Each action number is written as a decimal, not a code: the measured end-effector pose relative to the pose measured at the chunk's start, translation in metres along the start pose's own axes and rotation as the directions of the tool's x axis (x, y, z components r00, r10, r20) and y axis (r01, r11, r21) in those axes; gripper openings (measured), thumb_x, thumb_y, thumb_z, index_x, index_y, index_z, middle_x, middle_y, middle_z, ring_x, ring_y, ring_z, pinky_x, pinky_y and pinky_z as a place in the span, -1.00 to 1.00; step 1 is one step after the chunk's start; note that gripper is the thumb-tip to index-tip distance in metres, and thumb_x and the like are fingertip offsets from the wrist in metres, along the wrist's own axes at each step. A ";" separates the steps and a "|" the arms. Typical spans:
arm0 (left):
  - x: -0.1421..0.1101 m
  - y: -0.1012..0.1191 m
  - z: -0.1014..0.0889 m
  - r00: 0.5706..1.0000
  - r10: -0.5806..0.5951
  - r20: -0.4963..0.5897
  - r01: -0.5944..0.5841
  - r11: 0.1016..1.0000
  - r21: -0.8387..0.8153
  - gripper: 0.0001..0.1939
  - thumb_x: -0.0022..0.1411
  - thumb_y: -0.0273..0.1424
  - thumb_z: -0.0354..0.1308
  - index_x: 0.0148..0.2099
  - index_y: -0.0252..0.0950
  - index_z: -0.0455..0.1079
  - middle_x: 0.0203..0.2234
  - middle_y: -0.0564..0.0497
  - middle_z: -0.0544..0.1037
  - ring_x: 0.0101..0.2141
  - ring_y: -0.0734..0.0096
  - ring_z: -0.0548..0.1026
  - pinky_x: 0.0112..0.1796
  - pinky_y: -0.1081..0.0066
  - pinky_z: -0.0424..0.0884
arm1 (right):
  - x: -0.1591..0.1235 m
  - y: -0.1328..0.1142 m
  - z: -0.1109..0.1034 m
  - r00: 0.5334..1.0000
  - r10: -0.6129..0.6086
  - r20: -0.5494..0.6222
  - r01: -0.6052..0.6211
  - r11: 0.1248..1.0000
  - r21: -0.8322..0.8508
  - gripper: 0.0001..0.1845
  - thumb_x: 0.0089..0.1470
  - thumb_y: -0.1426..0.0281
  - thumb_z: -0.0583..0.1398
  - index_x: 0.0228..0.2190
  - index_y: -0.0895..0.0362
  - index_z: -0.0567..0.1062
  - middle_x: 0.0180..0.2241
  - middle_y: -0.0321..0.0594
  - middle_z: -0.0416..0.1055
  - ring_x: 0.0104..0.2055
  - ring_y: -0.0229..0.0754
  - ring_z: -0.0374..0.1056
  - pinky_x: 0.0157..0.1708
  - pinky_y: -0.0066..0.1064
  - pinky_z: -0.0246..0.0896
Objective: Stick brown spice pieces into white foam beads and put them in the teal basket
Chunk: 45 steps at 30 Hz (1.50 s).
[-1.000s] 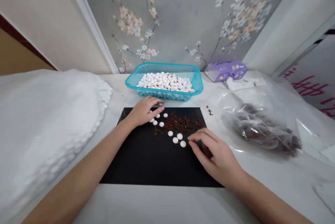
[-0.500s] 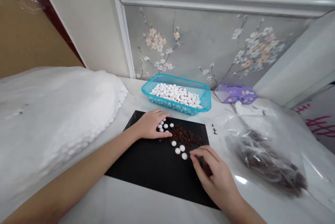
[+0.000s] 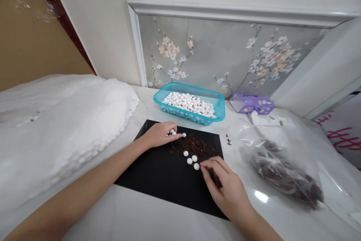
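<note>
Head view: white beads [image 3: 194, 158] lie just beside your right hand [image 3: 225, 185] at 11 o'clock, its fingers half open, visibly holding nothing.

"Where does this view look from?"
"The person's head, facing forward and down over a white table [image 3: 113, 211]."
"How near?"
"Close: the left hand [image 3: 159, 135] and right hand [image 3: 225, 184] fill the lower middle, above a black mat [image 3: 158, 173], with a flower-painted wall panel [image 3: 214, 53] beyond."
</note>
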<state>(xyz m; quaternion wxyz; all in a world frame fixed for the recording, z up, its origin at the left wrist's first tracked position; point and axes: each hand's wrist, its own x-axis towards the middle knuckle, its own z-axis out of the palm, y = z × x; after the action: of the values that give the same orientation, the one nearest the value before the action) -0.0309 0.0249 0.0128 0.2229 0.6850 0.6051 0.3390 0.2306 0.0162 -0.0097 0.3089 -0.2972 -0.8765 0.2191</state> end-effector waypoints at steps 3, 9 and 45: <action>0.004 -0.002 -0.002 0.969 -0.225 -0.100 0.144 0.847 -0.512 -0.68 -0.05 -0.19 0.26 -0.55 -0.33 0.31 -0.64 0.14 0.28 -0.55 0.56 0.20 -0.51 0.55 0.10 | 0.000 0.000 -0.001 1.000 -0.006 -0.012 0.006 1.000 -0.011 -0.88 0.15 0.43 0.02 -0.33 0.06 0.36 -0.35 -0.28 0.35 -0.51 -0.33 0.31 -0.54 -0.51 0.19; 0.014 -0.001 -0.008 0.900 -0.429 -0.074 0.167 0.497 -0.851 -0.63 0.16 -0.12 0.00 -0.49 -0.33 0.23 -0.65 0.14 0.19 -0.68 0.65 0.13 -0.71 0.63 -0.02 | 0.001 -0.001 -0.001 1.000 -0.002 0.005 0.002 1.000 -0.024 -0.89 0.15 0.42 0.03 -0.33 0.06 0.36 -0.34 -0.28 0.35 -0.53 -0.34 0.30 -0.56 -0.51 0.19; 0.015 -0.034 -0.038 0.924 -0.261 -0.278 0.292 0.953 0.075 -0.85 0.01 -0.33 0.20 -0.36 -0.23 0.31 -0.67 0.11 0.27 -0.47 0.29 0.36 -0.39 0.47 0.17 | 0.004 -0.005 -0.005 0.999 0.019 0.026 -0.019 1.000 -0.014 -0.85 0.14 0.43 0.01 -0.34 0.08 0.38 -0.35 -0.26 0.36 -0.53 -0.35 0.30 -0.56 -0.52 0.21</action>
<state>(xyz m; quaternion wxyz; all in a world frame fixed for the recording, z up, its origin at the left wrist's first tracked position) -0.0814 0.0410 0.0172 0.1458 0.5530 0.7386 0.3570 0.2297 0.0164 -0.0020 0.2930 -0.3048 -0.8792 0.2197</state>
